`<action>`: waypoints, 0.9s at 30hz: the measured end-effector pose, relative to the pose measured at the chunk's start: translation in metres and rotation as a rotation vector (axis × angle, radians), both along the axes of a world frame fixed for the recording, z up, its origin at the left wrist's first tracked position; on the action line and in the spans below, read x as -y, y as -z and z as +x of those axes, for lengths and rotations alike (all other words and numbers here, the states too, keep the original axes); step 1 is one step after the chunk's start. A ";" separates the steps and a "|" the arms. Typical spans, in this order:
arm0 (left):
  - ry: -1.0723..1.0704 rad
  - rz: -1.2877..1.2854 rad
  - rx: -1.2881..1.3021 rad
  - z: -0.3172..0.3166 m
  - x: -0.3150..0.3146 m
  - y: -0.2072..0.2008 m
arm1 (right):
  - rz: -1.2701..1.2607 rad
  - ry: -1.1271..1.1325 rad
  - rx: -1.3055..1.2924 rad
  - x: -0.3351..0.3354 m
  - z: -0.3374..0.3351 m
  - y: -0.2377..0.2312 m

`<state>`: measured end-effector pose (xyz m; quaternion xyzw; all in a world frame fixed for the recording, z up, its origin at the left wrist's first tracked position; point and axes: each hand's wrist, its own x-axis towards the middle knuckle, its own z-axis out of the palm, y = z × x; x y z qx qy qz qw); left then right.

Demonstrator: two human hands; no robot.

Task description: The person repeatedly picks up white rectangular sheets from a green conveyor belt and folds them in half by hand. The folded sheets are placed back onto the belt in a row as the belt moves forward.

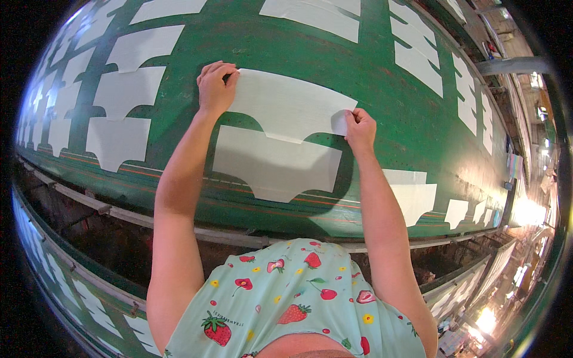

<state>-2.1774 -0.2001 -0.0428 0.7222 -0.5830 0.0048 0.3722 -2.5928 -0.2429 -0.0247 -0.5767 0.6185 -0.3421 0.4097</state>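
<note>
Left hand (pixel 218 88): fingers curled, thumb and index closed to a pinch on the upper left corner of the held piece (pixel 286 98). Right hand (pixel 361 130): thumb and index pinched together on its right edge, other fingers folded in. No gap I can see in the right pinch; a small dark gap shows behind the left one's tips.

Held piece: white, thin, wide at the far edge, curved in on both sides to a narrow near end. It's out in front of me over the green table (pixel 233 36), stretched between both hands. Its narrow end meets the near piece (pixel 274 161); can't tell if it's overlapping or just butted up. Can't tell how much of it touches the table either.

Near piece: white, similar cutout shape, lying on the table partly in my shadow, narrow end toward me, across the orange lines (pixel 137 172).

Table load: columns of white pieces at left (pixel 119 140), one at the far side (pixel 316 15), more at right (pixel 415 48), plus a near right pair (pixel 412 200) beside my right forearm.

Rail (pixel 239 240) runs along the near edge. Second table (pixel 77 286) at lower left, also carrying white pieces. Bright lamp (pixel 486 320) at lower right.
</note>
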 end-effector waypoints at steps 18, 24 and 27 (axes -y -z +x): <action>0.551 0.421 0.394 -0.263 -0.015 -0.046 | 0.182 0.197 0.351 -0.013 -0.032 -0.024; 0.561 0.408 0.367 -0.292 0.006 -0.043 | -0.177 0.150 -0.418 -0.055 -0.174 -0.030; 0.568 0.399 0.315 -0.288 0.007 -0.036 | -0.074 0.207 -0.744 -0.071 -0.260 -0.039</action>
